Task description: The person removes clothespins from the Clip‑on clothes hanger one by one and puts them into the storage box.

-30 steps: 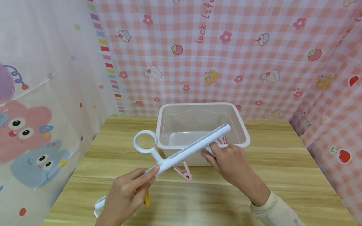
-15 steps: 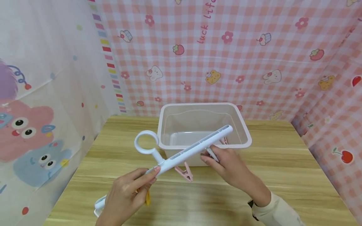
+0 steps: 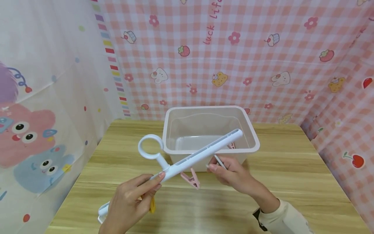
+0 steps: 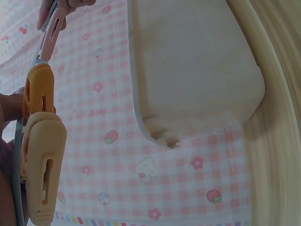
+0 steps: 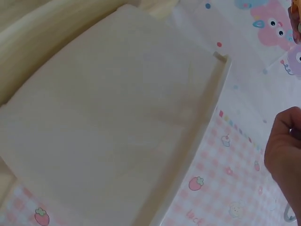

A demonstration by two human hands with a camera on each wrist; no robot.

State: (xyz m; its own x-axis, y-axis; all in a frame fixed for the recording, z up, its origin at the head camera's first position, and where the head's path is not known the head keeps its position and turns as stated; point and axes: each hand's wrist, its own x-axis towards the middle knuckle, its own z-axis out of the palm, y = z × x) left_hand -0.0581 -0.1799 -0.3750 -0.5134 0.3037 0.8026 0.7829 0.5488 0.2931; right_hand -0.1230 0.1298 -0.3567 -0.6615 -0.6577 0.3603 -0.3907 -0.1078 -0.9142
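My left hand grips a pale blue plastic hanger by its bar, which slants up to the right. An open ring hook rises from the bar. A pink clothespin hangs from the underside, and an orange clothespin and a beige clothespin show beside the left hand in the left wrist view. My right hand pinches a grey clothespin just below the bar's right half. At the right edge of the right wrist view, the right hand shows curled fingers; its clothespin is hidden there.
A white plastic bin stands behind the hands, with another pink clothespin visible inside. Part of another pale blue hanger lies at the front left of the wooden table. Patterned cloths enclose the table.
My right hand has moved a little down from the bar, and the grey clothespin has turned in its fingers. The left hand and hanger have hardly moved.
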